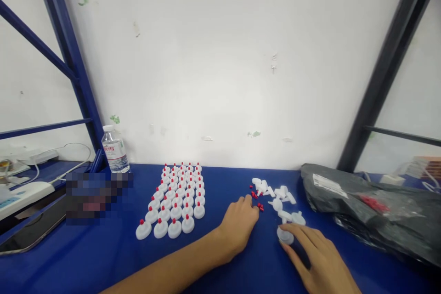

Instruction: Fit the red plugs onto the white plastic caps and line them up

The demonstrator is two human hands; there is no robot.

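Note:
My left hand (240,221) reaches in over the blue table, its fingers curled together right beside a few small red tips (261,207). Whatever those fingers pinch, if anything, is hidden. With thumb and forefinger, my right hand (319,257) grips the edge of a round white nozzle cap (285,235), which shows its underside. Just beyond it, loose white nozzle caps (277,205) lie at various angles, some on their sides. Farther left stand rows of white caps with red tips (175,212), all upright.
A water bottle (115,150) stands by the wall at the back left. Near the left edge lies a phone (37,225) beside a white power strip (24,197). A dark plastic bag (375,211) covers the right side. Metal posts (382,69) rise at both sides.

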